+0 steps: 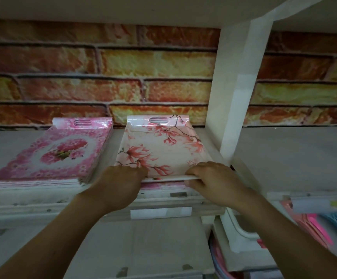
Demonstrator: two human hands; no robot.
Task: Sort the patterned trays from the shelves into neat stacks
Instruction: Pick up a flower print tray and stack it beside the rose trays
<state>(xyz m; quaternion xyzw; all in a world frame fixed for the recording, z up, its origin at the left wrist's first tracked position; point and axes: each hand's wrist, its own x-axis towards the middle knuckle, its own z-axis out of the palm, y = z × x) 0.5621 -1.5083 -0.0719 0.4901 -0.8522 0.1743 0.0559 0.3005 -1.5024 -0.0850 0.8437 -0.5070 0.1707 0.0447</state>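
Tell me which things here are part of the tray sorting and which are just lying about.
Part of the job:
- magnolia-print tray, near edge gripped by left hand and right hand
- pink tray edge showing beneath it
- pink floral tray stack to its left

Just lying about:
- blue and pink plastic items on the lower right shelf
- white shelf divider
- brick-pattern backing

A pale shelf (284, 158) with a moulded front edge runs just beneath both hands. Directly beyond the hands, a stack of trays topped by a magnolia-branch tray (163, 146) lies on it. To the left of the left hand (121, 186), just beside that stack, lies a stack of pink floral trays (58, 156).
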